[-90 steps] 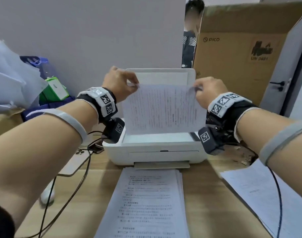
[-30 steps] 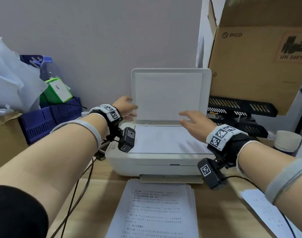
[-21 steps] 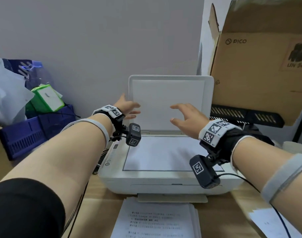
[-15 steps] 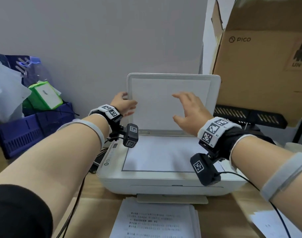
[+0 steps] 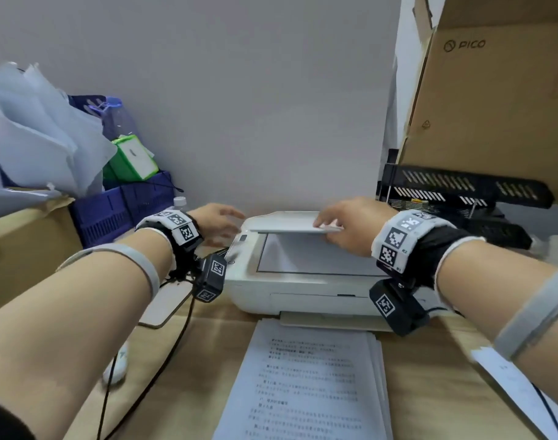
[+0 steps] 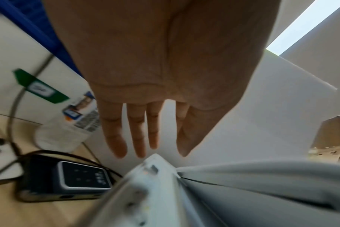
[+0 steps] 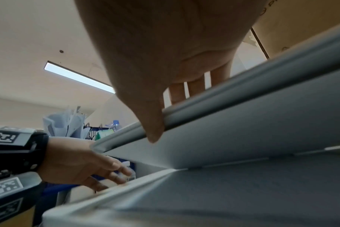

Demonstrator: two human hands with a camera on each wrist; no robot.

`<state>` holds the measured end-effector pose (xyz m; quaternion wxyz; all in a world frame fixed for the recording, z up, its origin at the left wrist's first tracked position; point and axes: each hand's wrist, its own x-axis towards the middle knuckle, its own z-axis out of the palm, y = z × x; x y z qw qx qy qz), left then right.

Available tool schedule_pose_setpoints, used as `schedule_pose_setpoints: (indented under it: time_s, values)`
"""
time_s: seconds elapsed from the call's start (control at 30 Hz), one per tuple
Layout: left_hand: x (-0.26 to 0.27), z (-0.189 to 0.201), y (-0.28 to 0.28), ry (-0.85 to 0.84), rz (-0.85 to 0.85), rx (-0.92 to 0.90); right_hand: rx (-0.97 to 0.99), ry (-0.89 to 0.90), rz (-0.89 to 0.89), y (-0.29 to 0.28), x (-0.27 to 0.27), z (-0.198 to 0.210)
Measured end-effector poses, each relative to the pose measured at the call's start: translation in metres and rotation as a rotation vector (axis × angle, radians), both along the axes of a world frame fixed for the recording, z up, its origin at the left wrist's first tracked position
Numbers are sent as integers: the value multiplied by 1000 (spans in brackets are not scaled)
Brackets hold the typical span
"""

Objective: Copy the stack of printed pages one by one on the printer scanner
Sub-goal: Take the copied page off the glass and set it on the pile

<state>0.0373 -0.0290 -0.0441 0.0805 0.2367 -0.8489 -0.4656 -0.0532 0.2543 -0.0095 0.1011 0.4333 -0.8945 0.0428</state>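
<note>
Right hand (image 5: 347,227): we see it on the front edge of the lid (image 5: 287,222), fingers lying over the top and thumb (image 7: 153,122) under the rim, so it grips the lid.
Lid: tilted low over the glass, a narrow gap open at the front.
Left hand (image 5: 215,222): we find it beside the printer's (image 5: 303,290) left rear corner, palm down, fingers straight and spread, holding nothing; whether the tips touch the casing we cannot tell.
Both forearms: stretched forward over the table (image 5: 192,360), each with one wrist camera.
Page on glass (image 5: 309,255): one white sheet lies flat under the lid.
Stack (image 5: 306,382): one pile of printed pages lies on the table, just in front of the printer.
Loose sheet (image 5: 509,379): one, at the table's right edge.
Counts: we count one printer, one lid, two hands.
Left side: one blue crate (image 5: 125,204), one bottle (image 6: 68,127), one dark device (image 6: 64,178) with cables.
</note>
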Motion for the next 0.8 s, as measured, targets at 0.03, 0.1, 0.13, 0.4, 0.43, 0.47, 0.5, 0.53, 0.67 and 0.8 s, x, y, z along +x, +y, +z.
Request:
schedule_pose_setpoints:
  time_s: [0.03, 0.1, 0.13, 0.4, 0.43, 0.47, 0.5, 0.53, 0.67, 0.8]
  values:
    - [9, -6, 1, -47, 5, 41, 39, -10, 11, 2, 3, -8]
    - [24, -16, 6, -137, -8, 110, 102, -50, 39, 5, 5, -23]
    - [30, -21, 9, -161, -7, 126, 118, -76, 38, 6, 4, -31]
    - [38, -40, 23, -86, 105, 127, 18, -243, -9, 5, -10, -72]
    - [37, -40, 24, -83, 112, 123, 20, -242, -9, 5, -9, -76]
    - [36, -40, 25, -82, 115, 117, 25, -237, -16, 6, -8, -80]
    - [36, -39, 27, -84, 117, 108, 26, -226, -28, 7, -7, -84]
    - [36, -39, 29, -89, 117, 98, 24, -211, -40, 7, -6, -88]
    - [35, -40, 35, -112, 112, 78, 18, -173, -50, 7, -8, -98]
    - [34, -39, 42, -127, 122, 11, 11, -145, -50, 8, -9, -101]
